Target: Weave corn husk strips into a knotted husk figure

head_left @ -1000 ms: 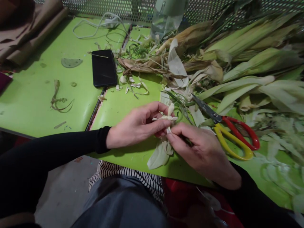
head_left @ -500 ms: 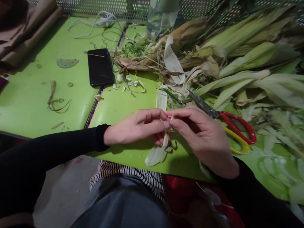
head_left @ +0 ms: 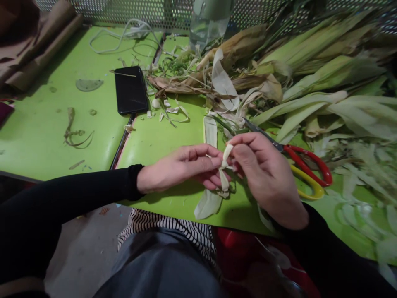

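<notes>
Both hands meet over the front edge of the green table (head_left: 161, 136). My left hand (head_left: 182, 167) pinches a pale corn husk strip (head_left: 223, 174) between thumb and fingers. My right hand (head_left: 263, 174) is closed on the same strip from the right, its upper end sticking up between the fingertips. The strip's wider lower end (head_left: 208, 203) rests on the table below the hands. Red and yellow scissors (head_left: 305, 174) lie just right of my right hand.
A black phone (head_left: 130, 90) lies face down at the table's middle back. Corn ears and husks (head_left: 313, 70) are piled along the right and back. A white cable (head_left: 124, 35), a clear bottle (head_left: 209, 22) and a perforated metal screen stand behind. Husk scraps litter the surface.
My right hand rose from below the strip to level with my left hand, then drew slightly right. The strip now stands upright between the fingertips.
</notes>
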The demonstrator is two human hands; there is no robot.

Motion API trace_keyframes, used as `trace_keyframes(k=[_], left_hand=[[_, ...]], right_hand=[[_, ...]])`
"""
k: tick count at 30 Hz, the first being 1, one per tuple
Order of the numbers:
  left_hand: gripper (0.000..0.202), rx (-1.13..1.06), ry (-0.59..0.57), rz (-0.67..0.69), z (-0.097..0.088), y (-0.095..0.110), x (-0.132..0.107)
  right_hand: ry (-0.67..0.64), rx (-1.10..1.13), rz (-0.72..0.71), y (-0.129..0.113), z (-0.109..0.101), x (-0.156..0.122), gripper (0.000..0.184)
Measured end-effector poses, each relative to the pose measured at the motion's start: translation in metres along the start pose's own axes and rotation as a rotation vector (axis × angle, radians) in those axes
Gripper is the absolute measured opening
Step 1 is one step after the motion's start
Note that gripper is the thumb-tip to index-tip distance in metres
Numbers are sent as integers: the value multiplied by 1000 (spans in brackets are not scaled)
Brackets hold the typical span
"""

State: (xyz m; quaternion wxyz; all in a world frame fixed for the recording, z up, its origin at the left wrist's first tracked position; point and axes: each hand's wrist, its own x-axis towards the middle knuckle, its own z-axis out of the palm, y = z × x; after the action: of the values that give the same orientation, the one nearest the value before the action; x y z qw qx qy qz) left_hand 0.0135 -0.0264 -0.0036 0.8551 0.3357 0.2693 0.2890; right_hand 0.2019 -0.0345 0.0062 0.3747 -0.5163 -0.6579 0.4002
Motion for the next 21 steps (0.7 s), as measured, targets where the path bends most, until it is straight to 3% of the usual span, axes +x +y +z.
trace_keyframes(k=[3, 6, 9, 11, 14, 21], left_hand=[[13, -70, 98, 110, -4, -2, 4], [13, -67, 179, 207, -5, -3, 7], [15, -16, 183, 292, -2, -5, 5], [18, 27, 163, 326, 1, -7, 4], [17, 88, 162, 344, 5, -11, 3], [11, 84, 127, 345, 4, -12, 8]], right_hand=[[9, -69, -3, -1, -2, -1, 38], [58, -203, -81, -3, -2, -3, 33], [91, -297, -152, -5, 3, -4, 28], [-2, -220, -77, -5, 9, -4, 30], [-158, 67, 158, -3, 17, -4, 39], [-175, 440, 380, 5, 25, -2, 38]])
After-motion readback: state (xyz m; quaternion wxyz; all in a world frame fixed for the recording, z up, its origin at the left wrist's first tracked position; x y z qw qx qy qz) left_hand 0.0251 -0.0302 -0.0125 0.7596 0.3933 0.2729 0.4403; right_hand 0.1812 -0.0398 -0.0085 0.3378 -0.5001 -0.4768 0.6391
